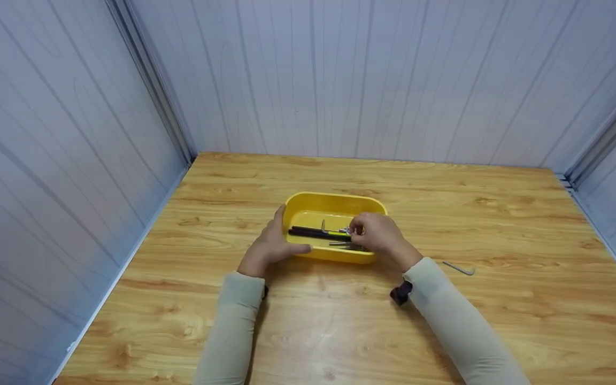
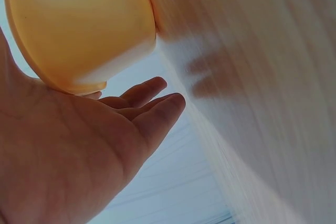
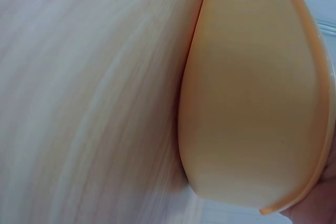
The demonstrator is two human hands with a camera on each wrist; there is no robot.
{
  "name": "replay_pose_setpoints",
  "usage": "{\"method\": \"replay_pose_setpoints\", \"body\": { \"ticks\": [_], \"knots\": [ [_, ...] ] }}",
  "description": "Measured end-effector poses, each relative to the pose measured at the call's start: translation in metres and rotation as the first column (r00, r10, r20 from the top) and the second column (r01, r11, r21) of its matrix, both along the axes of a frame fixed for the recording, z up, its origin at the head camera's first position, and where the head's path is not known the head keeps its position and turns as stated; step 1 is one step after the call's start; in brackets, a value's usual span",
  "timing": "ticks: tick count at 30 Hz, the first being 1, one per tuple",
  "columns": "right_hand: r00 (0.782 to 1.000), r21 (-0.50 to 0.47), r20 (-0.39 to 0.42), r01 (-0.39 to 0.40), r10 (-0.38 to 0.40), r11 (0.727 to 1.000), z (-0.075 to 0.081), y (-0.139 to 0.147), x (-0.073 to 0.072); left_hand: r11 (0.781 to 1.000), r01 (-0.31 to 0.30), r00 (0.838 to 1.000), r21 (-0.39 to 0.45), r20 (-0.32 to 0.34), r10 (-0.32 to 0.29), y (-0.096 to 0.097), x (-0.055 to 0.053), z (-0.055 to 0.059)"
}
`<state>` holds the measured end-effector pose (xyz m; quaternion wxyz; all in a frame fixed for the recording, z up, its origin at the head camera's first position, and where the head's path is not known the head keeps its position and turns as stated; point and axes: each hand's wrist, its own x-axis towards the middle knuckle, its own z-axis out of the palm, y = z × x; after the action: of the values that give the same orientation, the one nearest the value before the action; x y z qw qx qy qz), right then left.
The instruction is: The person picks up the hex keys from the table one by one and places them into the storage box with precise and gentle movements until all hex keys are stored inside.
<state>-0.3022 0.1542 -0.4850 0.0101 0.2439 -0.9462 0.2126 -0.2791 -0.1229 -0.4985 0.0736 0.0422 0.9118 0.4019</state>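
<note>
A yellow plastic bin (image 1: 335,202) stands on the wooden table. My left hand (image 1: 274,243) rests at its left end, thumb over the near rim and forefinger along the left rim; in the left wrist view the other fingers (image 2: 157,116) extend loosely below the bin's rim. Reaching over the right side, my right hand (image 1: 377,232) has its fingertips curled together inside, pinching a small silver metal piece mostly hidden by them. Near it lie black rods (image 1: 313,232), a bright yellow-green strip (image 1: 338,233), a small L-shaped hex key (image 1: 323,225) and thin metal rods (image 1: 340,244).
On the table right of the bin lies another hex key (image 1: 459,268). Pale panelled walls (image 1: 308,80) stand behind the table and at both sides. A dark wrist-worn device (image 1: 401,293) sits at the right cuff.
</note>
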Motion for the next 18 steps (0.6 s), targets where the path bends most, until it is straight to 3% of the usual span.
{"method": "replay_pose_setpoints", "body": {
  "ticks": [11, 18],
  "knots": [
    [0.996, 0.065, 0.070, 0.051, -0.055, 0.997, 0.0023, -0.0020, -0.0006, 1.000, -0.002, 1.000, 0.003, -0.008, 0.002, 0.0014, -0.0012, 0.0015],
    [0.997, 0.121, 0.065, 0.035, -0.043, 0.992, 0.0031, -0.0038, -0.0011, 1.000, -0.007, 1.000, 0.020, -0.005, 0.007, 0.0014, 0.0000, -0.0001]
  ]
}}
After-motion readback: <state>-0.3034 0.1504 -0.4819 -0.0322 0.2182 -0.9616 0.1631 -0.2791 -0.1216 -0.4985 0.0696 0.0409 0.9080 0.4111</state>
